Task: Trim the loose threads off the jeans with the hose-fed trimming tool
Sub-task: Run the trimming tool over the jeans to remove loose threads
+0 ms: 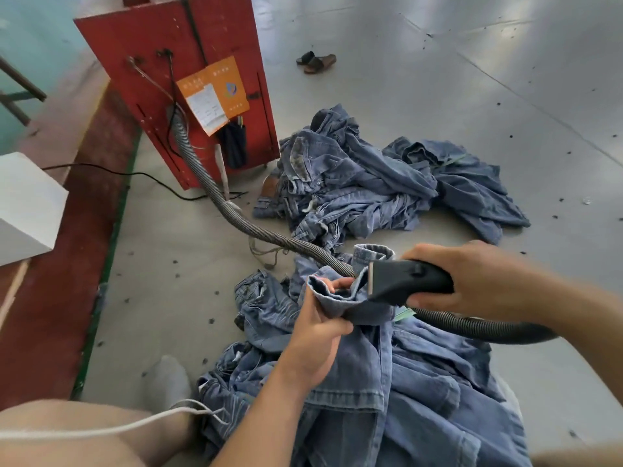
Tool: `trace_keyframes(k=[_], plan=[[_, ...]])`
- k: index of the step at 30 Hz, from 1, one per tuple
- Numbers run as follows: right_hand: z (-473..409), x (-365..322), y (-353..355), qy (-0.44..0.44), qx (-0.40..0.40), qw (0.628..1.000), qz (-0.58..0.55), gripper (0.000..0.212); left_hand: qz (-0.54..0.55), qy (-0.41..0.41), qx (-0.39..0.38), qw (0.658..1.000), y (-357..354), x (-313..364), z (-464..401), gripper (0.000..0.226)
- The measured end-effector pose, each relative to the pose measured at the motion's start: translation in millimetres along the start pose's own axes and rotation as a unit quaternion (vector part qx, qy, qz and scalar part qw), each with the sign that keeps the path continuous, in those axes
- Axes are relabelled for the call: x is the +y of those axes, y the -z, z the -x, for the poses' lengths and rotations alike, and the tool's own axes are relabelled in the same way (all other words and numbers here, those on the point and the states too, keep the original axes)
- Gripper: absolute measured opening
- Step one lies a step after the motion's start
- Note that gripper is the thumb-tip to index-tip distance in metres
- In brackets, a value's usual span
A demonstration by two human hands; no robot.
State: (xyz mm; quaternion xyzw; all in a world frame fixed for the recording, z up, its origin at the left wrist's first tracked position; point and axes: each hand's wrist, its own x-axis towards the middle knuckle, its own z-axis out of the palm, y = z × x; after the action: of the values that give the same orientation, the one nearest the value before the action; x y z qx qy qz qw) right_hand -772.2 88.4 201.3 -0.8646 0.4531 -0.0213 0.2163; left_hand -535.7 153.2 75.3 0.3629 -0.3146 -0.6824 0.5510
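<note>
**Fingers pinch a jeans hem against the trimming head**

The fingers [338, 284] of the left hand [318, 335] pinch a folded hem of the jeans [357, 299], lifting it up from the lap. The right hand [472, 274] is curled round the black trimming tool [409, 281], whose flat head touches that same hem from the right.

One grey ribbed hose [236, 220] runs from the tool, loops under the right forearm, then crosses the floor [472, 96] to one red cabinet [188, 79]. Orange paper sheets hang on the cabinet's face.

There are two heaps of denim: one near heap [421, 399] draped over the person's lap, which the held jeans rise from, and one far heap [377, 183] lying on the floor just beside the cabinet. How many garments each holds cannot be told.

Two sandals [317, 62] lie together farther off. One white box [27, 207] stands at the left edge.
</note>
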Motion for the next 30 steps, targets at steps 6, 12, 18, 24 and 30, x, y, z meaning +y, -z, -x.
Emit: trace_keyframes(k=[6, 12, 18, 24, 30], plan=[[-6, -23, -11, 0.014, -0.035, 0.999, 0.016, 0.043, -0.018, 0.072, -0.009, 0.997, -4, -13, 7, 0.049], [-9, -20, 9, -0.135, 0.205, 0.968, -0.057, 0.039, -0.023, 0.029, -0.004, 0.999, -2, -2, -1, 0.033], [-13, -11, -13, -0.303, 0.113, 0.896, -0.304, 0.038, -0.137, 0.129, 0.207, 0.96, -19, -14, -2, 0.112], [-24, -24, -53, -0.314, 0.126, 0.891, -0.302, 0.028, -0.126, 0.102, 0.146, 0.976, -49, -35, 20, 0.097], [-24, -21, -35, -0.235, 0.126, 0.926, -0.268, 0.027, -0.362, 0.042, 0.056, 0.929, -21, 6, 1, 0.026]])
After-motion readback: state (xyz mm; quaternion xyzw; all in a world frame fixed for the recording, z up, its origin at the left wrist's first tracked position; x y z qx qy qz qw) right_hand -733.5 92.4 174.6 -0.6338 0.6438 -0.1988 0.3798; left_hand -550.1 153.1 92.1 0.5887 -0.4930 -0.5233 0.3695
